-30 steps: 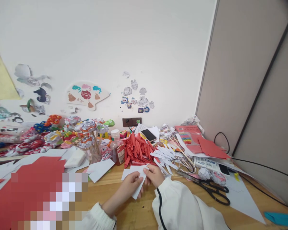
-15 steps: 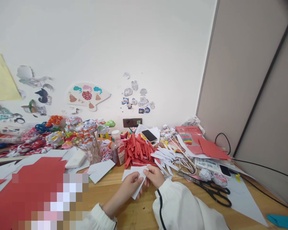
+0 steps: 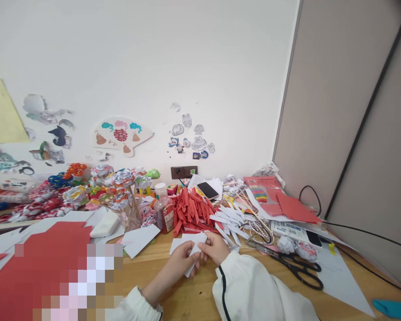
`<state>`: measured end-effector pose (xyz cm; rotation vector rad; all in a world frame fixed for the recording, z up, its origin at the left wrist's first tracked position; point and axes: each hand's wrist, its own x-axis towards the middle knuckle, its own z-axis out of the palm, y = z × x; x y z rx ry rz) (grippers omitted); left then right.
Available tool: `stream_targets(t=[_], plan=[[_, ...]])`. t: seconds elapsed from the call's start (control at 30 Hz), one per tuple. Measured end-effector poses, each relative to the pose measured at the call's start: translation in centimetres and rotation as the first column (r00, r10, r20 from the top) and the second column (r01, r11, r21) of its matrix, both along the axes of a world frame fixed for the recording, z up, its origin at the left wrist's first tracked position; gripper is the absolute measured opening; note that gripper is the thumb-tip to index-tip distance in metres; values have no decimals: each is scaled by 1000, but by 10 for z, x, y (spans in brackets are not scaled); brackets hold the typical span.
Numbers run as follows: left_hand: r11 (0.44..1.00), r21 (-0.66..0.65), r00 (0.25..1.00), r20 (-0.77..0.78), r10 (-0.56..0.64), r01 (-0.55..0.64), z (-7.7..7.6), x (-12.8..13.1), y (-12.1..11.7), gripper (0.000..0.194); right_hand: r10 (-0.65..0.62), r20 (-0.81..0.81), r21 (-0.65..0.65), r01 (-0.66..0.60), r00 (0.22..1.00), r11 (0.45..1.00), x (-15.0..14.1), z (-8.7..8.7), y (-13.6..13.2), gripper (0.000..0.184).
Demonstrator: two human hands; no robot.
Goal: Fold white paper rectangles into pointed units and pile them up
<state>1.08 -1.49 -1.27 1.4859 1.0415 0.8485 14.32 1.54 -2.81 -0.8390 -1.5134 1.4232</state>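
A small piece of white paper (image 3: 191,266) is held between both hands above the wooden table (image 3: 160,285). My left hand (image 3: 182,258) pinches it from the left, thumb on top and fingers underneath. My right hand (image 3: 216,248) grips its upper right part, with the thumb pressed close to the left thumb. More white paper (image 3: 176,244) lies flat just behind the hands. Beyond that is a heap of folded red paper strips (image 3: 192,209), with folded white paper strips (image 3: 227,216) to its right.
Black-handled scissors (image 3: 299,266) lie to the right, near crumpled paper balls and a white sheet (image 3: 344,276). A bottle (image 3: 163,209), a phone (image 3: 207,190) and paper flowers (image 3: 123,178) stand or lie at the back. Red sheets (image 3: 56,249) cover the left side.
My right thumb has shifted slightly down and left along the paper, closer to my left thumb. The rest looks nearly the same.
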Motion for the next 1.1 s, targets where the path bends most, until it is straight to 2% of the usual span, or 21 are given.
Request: stream_targets(t=[0.2,0.4,0.63,0.77,0.83,0.93,1.03,1.1], plan=[[999,19,998,-28,52,-51,-2,-1,0,17,4,23,7,-4,1000,1000,-1,0,-1,34],[998,3,997,-45,67,-67,-7,2,8,25,-10,7,38,9,1000,999,-6,-4,4,32],[976,159,974,-148,172,-148,-4,7,17,31,-109,-16,68,110,994,992,-4,-7,11,30],[925,350,960,-175,219,-148,4,11,17,32,-147,-42,71,150,988,986,-2,-8,14,30],[909,394,955,-194,225,-134,7,12,17,32,-161,-41,54,163,986,985,-2,-8,14,32],[913,380,947,-212,240,-146,8,11,17,31,-181,-1,47,181,983,982,-2,-8,12,35],[952,271,955,-217,205,-143,5,10,18,28,-221,47,61,218,974,974,-3,-8,10,34],[969,196,963,-192,191,-153,0,8,20,29,-191,56,56,188,980,981,-4,-8,10,32]])
